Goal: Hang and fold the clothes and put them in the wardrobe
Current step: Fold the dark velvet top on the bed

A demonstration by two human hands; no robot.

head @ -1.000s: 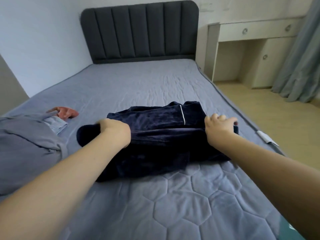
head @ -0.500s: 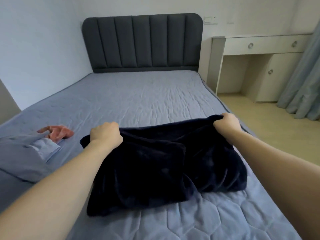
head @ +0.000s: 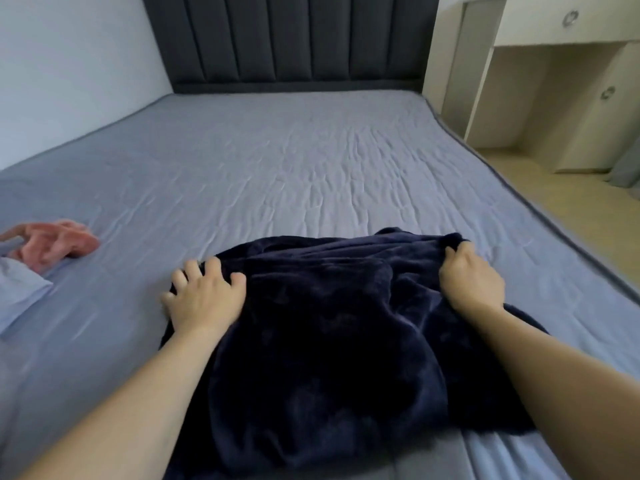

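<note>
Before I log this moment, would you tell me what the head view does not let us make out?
- Wardrobe: not in the head view at all.
- Pale blue garment: cut off by the left edge; its type is unclear.
- Pink item: crumpled and blurred, so what it is stays unclear.
- Navy garment: bunched; its type is unreadable, and its near edge runs off the bottom.
- Right hand: fingertips buried in the fabric.
- Left hand: fingers spread at the garment's left edge.
</note>
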